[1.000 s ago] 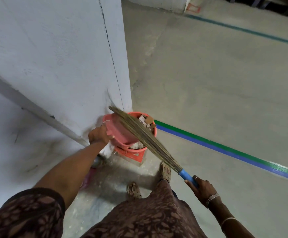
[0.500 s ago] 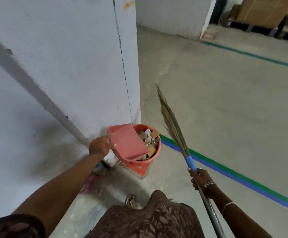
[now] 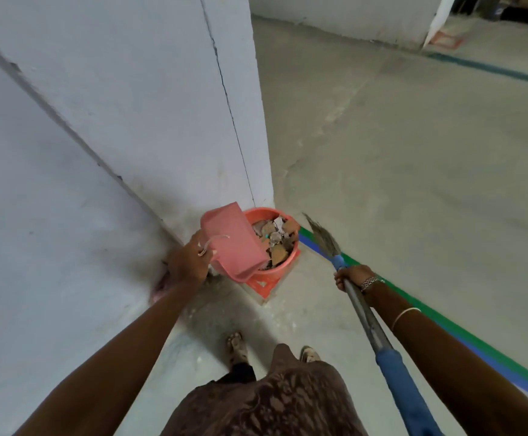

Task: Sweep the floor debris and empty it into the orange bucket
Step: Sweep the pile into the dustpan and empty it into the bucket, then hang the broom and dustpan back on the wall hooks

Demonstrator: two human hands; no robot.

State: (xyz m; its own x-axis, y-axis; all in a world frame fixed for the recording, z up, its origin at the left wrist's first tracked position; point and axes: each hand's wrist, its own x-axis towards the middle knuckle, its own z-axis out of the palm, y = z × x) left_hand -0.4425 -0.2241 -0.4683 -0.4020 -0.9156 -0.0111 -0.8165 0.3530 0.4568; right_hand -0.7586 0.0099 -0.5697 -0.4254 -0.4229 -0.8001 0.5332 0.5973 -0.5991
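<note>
The orange bucket (image 3: 283, 266) stands on the floor at the foot of a white pillar, filled with broken brown and grey debris (image 3: 275, 237). My left hand (image 3: 188, 262) grips the handle of a pink dustpan (image 3: 232, 239), which is tilted over the bucket's left rim with its underside facing me. My right hand (image 3: 352, 276) holds the metal shaft of a grass broom (image 3: 325, 239), whose bristles point away from me just to the right of the bucket, above the floor stripes.
A white pillar (image 3: 162, 105) rises right behind the bucket, with a wall to the left. Green and blue floor stripes (image 3: 445, 328) run diagonally to the right. My sandalled feet (image 3: 236, 344) stand just before the bucket. Open concrete floor extends right and back.
The broom lifted off the bucket, swung right and dropped lower beside it. The dustpan stays tipped over the bucket in my left hand. The view rose as I straightened up.
</note>
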